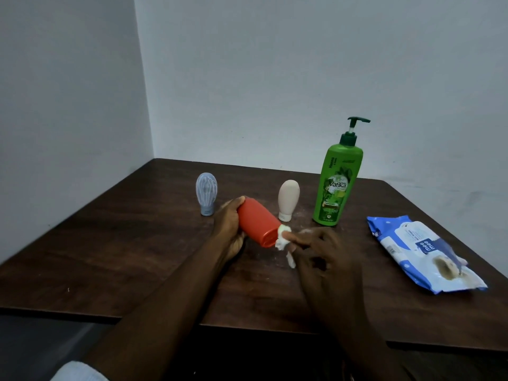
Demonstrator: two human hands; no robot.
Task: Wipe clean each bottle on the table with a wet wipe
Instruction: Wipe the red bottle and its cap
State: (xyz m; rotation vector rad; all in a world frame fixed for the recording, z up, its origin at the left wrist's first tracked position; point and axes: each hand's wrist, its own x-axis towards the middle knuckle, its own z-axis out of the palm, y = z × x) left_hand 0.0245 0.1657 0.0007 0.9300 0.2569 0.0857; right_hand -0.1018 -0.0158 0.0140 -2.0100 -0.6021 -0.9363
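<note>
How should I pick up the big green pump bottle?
Probably best to wrap a hand around the middle of the green pump bottle, coming in from the front. It stands upright and tall, its body is broad there, and the thin pump head on top could wobble. The wipes pack lies off to its right.

I see a dark brown wooden bench (137,243) pushed into a corner, with faint pale smudges on its top near the middle. Behind it and to the left stand plain grey-white walls (275,78). Low at the left edge, a bit of pale cloth (77,372) shows.
</note>
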